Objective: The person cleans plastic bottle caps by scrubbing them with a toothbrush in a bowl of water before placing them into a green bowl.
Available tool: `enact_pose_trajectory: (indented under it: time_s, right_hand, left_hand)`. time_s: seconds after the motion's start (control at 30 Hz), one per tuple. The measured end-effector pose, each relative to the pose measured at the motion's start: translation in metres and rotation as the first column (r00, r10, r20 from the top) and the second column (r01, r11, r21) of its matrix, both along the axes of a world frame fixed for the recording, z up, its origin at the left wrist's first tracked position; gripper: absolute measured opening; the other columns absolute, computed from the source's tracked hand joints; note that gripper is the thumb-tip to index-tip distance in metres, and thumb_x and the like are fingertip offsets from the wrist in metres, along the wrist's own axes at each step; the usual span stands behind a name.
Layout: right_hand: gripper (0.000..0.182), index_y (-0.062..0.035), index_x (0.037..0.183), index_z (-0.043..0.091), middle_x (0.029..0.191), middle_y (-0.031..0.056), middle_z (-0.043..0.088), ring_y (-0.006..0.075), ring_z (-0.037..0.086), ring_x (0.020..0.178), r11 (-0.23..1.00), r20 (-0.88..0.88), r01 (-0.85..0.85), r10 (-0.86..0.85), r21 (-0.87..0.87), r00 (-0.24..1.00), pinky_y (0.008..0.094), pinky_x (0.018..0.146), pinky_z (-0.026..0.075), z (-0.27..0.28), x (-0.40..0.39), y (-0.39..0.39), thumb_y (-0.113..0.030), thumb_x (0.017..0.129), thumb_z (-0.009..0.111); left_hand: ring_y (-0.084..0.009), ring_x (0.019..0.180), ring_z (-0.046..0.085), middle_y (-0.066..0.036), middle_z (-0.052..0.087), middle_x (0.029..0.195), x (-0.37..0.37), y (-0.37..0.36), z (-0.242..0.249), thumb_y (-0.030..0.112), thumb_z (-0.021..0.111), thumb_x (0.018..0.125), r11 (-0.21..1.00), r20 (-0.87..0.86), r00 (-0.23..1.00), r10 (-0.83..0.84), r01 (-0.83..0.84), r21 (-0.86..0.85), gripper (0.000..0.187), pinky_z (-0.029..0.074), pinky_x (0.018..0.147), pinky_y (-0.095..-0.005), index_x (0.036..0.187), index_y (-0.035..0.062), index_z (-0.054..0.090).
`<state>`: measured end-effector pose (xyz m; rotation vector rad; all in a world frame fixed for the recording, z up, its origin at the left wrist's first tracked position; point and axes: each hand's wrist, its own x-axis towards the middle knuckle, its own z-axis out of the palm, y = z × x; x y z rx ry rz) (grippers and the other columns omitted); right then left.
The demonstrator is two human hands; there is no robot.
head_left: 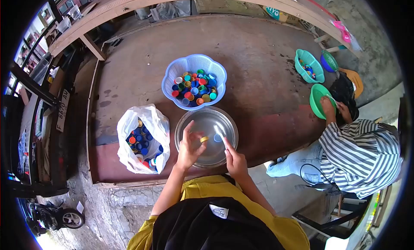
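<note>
Over a round metal bowl, my left hand has a yellow bottle cap at its fingertips, the index finger raised. My right hand is closed round a slim white stick-like tool, whose kind I cannot make out. A blue bottle cap lies in the bowl, close to the tool. Just behind the bowl stands a blue scalloped basket of mixed coloured caps. Left of my left hand, a white plastic bag gapes around mostly blue caps.
At the right a person in a striped top works over a green bowl. Beyond it are a teal basket with caps and a black bag. A wooden beam crosses the far side of the brown table.
</note>
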<state>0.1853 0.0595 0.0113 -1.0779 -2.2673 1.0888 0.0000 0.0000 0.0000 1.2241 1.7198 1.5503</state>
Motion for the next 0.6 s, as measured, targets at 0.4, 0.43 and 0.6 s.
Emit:
enact_pose_trajectory:
  time_s: [0.4,0.43,0.6]
  right_hand:
    - [0.045,-0.0210,0.135,0.046,0.086,0.0170,0.065,0.0356,0.062,0.068,0.987,-0.104,-0.041,0.057,0.155,0.993,0.0417,0.059,0.049,-0.009,-0.004,-0.005,-0.014,0.091,0.051]
    - [0.046,-0.0210,0.136,0.046,0.084,0.0159,0.065,0.0348,0.062,0.067,0.993,-0.069,-0.003,0.011,0.121,0.998,0.0411,0.058,0.049,-0.011,-0.005,-0.003,-0.014,0.091,0.052]
    - [0.043,-0.0140,0.133,0.048,0.100,0.0198,0.063,0.0367,0.064,0.077,0.979,0.005,-0.149,0.150,0.135,0.989,0.0377,0.064,0.051,0.010,-0.008,-0.015,-0.009,0.091,0.050]
  left_hand:
    - [-0.0127,0.071,0.054,-0.007,0.058,0.084,0.002,-0.003,0.001,-0.006,0.066,0.072,0.999,0.060,0.998,0.033,-0.034,0.006,0.085,0.048,0.070,-0.0249,0.143,0.0035,0.020]
    - [-0.0130,0.071,0.054,-0.007,0.059,0.084,0.001,-0.004,0.003,-0.006,0.066,0.071,1.000,0.045,0.999,0.025,-0.025,0.001,0.085,0.048,0.070,-0.0250,0.143,0.0035,0.020]
    - [-0.0152,0.071,0.055,-0.009,0.059,0.085,-0.002,0.000,-0.003,-0.005,0.066,0.072,0.998,-0.096,0.995,0.012,-0.006,0.055,0.086,0.048,0.073,-0.0269,0.143,0.0041,0.019]
